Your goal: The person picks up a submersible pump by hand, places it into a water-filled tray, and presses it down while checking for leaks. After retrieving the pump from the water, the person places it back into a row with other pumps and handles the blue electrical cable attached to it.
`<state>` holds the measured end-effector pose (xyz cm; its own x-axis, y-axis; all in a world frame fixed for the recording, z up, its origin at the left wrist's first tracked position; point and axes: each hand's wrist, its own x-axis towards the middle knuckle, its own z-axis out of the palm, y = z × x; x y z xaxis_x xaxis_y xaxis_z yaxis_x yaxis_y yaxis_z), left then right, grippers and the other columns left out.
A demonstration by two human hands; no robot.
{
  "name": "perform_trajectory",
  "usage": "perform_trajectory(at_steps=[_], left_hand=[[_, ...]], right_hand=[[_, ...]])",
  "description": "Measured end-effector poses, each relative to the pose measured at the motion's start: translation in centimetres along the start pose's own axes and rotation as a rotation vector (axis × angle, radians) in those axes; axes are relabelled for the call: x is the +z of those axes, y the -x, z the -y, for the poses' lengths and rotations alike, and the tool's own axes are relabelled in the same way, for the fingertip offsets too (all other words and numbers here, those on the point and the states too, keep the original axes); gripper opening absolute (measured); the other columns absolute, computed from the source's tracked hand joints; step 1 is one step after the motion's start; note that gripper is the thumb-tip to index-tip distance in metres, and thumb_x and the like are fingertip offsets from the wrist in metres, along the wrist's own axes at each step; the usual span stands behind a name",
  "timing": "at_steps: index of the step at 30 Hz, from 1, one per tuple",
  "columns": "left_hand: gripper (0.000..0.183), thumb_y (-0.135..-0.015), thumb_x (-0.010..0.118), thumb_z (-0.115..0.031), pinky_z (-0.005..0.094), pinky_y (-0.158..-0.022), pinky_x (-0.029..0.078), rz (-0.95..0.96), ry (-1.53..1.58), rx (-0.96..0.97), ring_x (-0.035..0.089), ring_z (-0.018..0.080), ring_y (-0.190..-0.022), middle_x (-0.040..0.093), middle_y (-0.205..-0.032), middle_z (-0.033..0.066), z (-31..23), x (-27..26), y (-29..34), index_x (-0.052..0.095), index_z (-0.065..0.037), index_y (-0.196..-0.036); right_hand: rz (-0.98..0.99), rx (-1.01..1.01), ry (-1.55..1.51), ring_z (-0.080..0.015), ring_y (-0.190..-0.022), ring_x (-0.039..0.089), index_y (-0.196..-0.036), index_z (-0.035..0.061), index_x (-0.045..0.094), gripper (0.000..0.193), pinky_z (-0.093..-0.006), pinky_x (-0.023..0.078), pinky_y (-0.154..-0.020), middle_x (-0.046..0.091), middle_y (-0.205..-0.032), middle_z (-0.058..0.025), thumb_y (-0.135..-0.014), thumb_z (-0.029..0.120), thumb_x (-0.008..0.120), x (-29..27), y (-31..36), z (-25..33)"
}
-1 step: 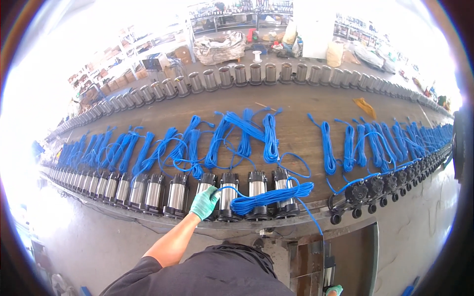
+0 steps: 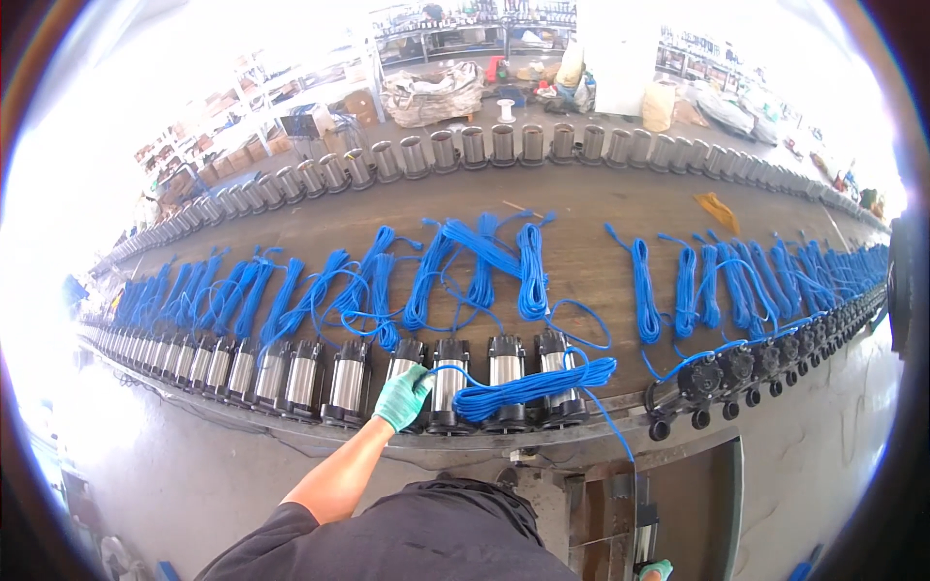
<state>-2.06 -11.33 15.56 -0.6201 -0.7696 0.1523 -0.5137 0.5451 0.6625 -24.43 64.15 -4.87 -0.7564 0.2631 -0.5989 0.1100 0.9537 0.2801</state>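
I am operating with the blue coil [image 2: 538, 389] as my landmark; it is lying aslant across the steel cylinders [image 2: 448, 385] in the near row. Just left of it, my left hand [image 2: 402, 399] is curling over a neighbouring cylinder, where a strand from the coil is meeting the glove; through this feed I cannot tell whether the fingers are pinching that strand or merely resting. Well below and to the right of the coil, my right hand [image 2: 656, 569] is half hiding at the picture's lower edge, beside a metal cylinder [image 2: 645, 528], and its grip is not showing.

The blue lead [image 2: 610, 426] is dropping from the coil's right end over the bench rim, so I am judging that a sharp pull from below could be dragging the coil off, or tipping the cylinders under it. Loose bundles [image 2: 531, 271] beyond the coil are lying close enough to be snagging.
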Motion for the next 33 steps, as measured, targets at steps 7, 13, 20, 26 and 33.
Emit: perform_trajectory(at_steps=[7,13,20,26,33], left_hand=[[0.03,-0.096,0.068,-0.028,0.0428,-0.078,0.054,0.003,-0.025,-0.023,0.069,0.0409,-0.091,0.071,-0.097,0.0228,0.0,-0.2,0.1,0.07,-0.002,-0.109],[0.032,-0.095,0.069,-0.028,0.0423,-0.08,0.054,0.003,-0.041,-0.005,0.069,0.0404,-0.094,0.071,-0.1,0.0229,-0.3,-0.2,0.1,0.07,0.0,-0.109],[0.034,-0.098,0.063,-0.037,0.0492,-0.075,0.052,-0.021,-0.022,0.049,0.067,0.044,-0.088,0.07,-0.093,0.0232,1.2,0.7,0.0,0.069,-0.006,-0.11],[0.029,-0.096,0.068,-0.029,0.043,-0.079,0.054,0.002,-0.076,-0.016,0.068,0.0415,-0.093,0.071,-0.099,0.0222,0.6,0.4,0.1,0.07,-0.003,-0.11],[0.03,-0.096,0.068,-0.03,0.0433,-0.075,0.054,0.004,-0.066,-0.015,0.069,0.0411,-0.09,0.071,-0.095,0.022,0.6,0.4,0.0,0.071,-0.003,-0.108]], right_hand=[[-0.045,-0.018,0.018,-0.03,-0.108,0.071,-0.093,0.0032,0.079,0.03,-0.0407,0.059,-0.086,0.075,-0.104,-0.0188,-0.064,0.01,0.076,1.8,0.0,-0.1],[0.048,0.041,-0.013,-0.0285,-0.105,0.072,-0.087,0.0065,0.08,0.028,-0.0391,0.058,-0.083,0.076,-0.103,-0.0165,-0.06,0.011,0.077,1.3,-1.9,-0.4],[-0.005,-0.039,0.081,-0.0212,-0.105,0.072,-0.079,0.011,0.081,0.022,-0.0367,0.057,-0.084,0.076,-0.101,-0.0151,-0.057,0.014,0.079,0.9,-1.4,-0.8],[-0.008,-0.028,0.056,-0.0202,-0.105,0.072,-0.081,0.0107,0.079,0.022,-0.0362,0.056,-0.085,0.076,-0.102,-0.0145,-0.06,0.014,0.077,-0.3,-1.5,0.2],[-0.014,-0.018,0.03,-0.0203,-0.104,0.07,-0.086,0.0095,0.077,0.021,-0.0359,0.055,-0.086,0.075,-0.103,-0.0139,-0.065,0.014,0.074,-1.3,-1.2,1.1]])
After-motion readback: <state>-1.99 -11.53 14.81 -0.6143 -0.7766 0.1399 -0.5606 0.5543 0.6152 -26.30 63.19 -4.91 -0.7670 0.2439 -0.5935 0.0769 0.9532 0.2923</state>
